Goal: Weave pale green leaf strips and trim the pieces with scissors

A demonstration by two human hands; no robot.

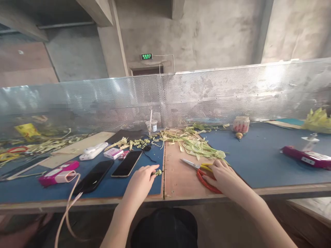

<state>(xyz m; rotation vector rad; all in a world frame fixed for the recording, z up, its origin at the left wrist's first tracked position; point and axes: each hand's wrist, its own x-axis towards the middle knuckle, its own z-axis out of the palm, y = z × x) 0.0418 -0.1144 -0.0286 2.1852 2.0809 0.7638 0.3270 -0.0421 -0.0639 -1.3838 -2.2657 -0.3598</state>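
My left hand is closed round a small green knobbly plant piece, low over the blue mat near the table's front edge. On the bare wooden strip to the right, my right hand is closed on scissors with one red and one yellow handle. Their blades point up and left, toward the middle of the strip. Long pale green leaves lie in a loose heap beyond the scissors. Behind my left hand, several knobbly pieces lie in a pile.
Two black phones, a magenta device with a cable and a white power strip lie at left. A plastic cup and a jar stand near the perforated metal screen. Another magenta device lies right.
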